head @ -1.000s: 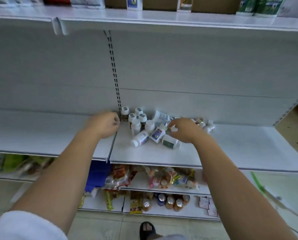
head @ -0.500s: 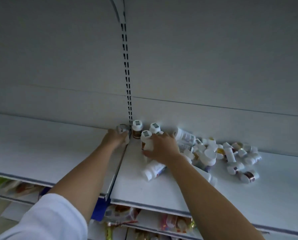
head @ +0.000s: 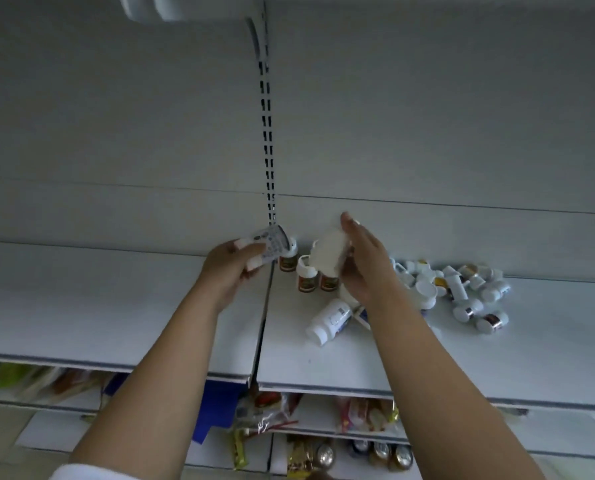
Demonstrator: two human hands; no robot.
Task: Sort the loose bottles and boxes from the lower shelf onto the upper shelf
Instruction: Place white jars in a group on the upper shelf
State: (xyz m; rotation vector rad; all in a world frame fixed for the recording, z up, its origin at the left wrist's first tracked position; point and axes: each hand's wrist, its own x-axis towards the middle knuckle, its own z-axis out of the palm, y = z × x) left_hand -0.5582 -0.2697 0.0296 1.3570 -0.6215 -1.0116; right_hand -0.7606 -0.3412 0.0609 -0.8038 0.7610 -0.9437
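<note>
Head view. A white shelf (head: 116,299), made of two panels that meet at a seam, carries loose bottles on its right panel. The left hand (head: 232,268) is raised above the back edge of the shelf, at the seam. Its fingers (head: 251,249) are curled round a small labelled bottle (head: 272,242), which is tilted and clear of the shelf, in front of the foot of the slotted upright (head: 267,133). The right hand (head: 362,261) holds a larger white bottle (head: 329,252) aloft over the back of the right panel. Its fingers (head: 349,225) lie nearly straight along the bottle's side, and the thumb's hold cannot be made out. Under the two hands, three brown-labelled bottles (head: 305,278) stand upright near the back edge, just right of the seam. A white-capped bottle (head: 330,320) lies on its side, midway between the back and front edges. A heap of small bottles (head: 462,292) lies further right along the back edge. Lower shelves (head: 272,417) below hold packaged goods. A white sleeve (head: 92,472) covers the left upper arm.
</note>
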